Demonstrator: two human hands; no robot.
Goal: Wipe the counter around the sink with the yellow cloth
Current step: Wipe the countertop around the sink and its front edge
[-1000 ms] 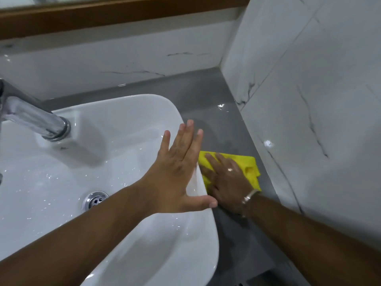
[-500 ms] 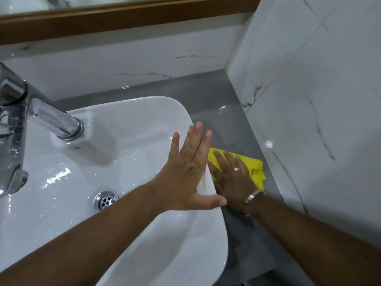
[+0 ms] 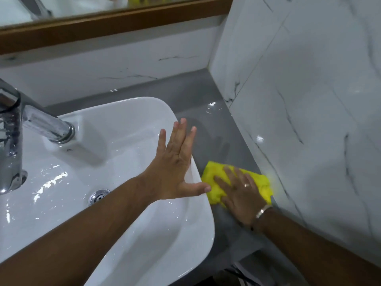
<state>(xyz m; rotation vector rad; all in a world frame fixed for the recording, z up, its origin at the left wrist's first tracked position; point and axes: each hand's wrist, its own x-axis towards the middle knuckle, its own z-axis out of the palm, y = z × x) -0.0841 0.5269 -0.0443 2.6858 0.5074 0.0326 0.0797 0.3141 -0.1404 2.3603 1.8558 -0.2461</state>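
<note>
The yellow cloth (image 3: 213, 179) lies crumpled on the grey counter (image 3: 208, 122), in the narrow strip between the white sink and the marble side wall. My right hand (image 3: 242, 194) presses flat on the cloth with fingers spread; it wears a ring and a bracelet. Cloth shows beyond the fingers and on both sides of the hand. My left hand (image 3: 175, 166) is open with fingers apart, its palm resting against the right rim of the sink (image 3: 144, 103).
A chrome tap (image 3: 41, 122) stands over the basin at the left, and a drain (image 3: 99, 196) sits in the wet bowl. The white marble wall (image 3: 309, 120) closes off the right. A wood-framed mirror (image 3: 103, 23) hangs behind. The counter's front edge drops off at bottom right.
My right hand has slid the cloth a little nearer to me and toward the side wall. My left hand stays on the sink rim. The camera has shifted slightly.
</note>
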